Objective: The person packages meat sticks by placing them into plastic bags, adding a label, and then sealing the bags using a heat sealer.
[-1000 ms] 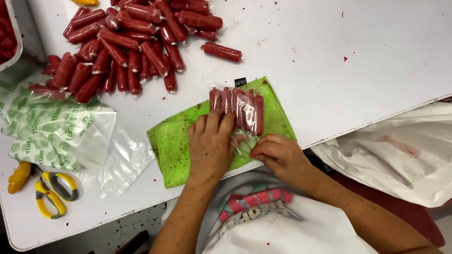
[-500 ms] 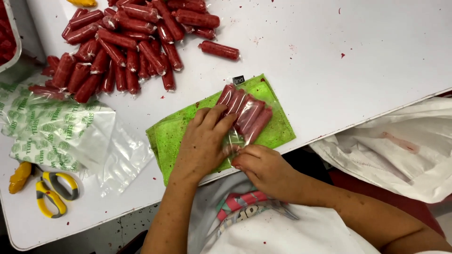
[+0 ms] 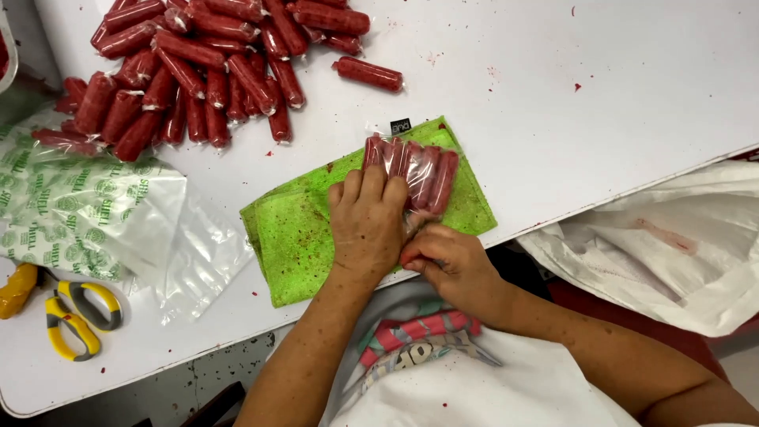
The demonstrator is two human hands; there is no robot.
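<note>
A clear bag of sausages (image 3: 413, 172) lies on a green cloth (image 3: 292, 233) near the front edge of the white table (image 3: 601, 95). The left hand (image 3: 366, 225) lies flat on the cloth, palm down, its fingers (image 3: 371, 183) stretched forward close together and pressing on the near-left end of the bag; the sausages run on beyond the fingertips, up and to the right. The right hand (image 3: 449, 261) sits just behind the bag at the table edge, its fingers curled and pinching the bag's loose open end beside the left hand. A pile of loose wrapped sausages (image 3: 198, 71) lies at the table's far left, well apart. Empty printed bags (image 3: 87, 209) and yellow scissors (image 3: 75, 316) lie to the left.
</note>
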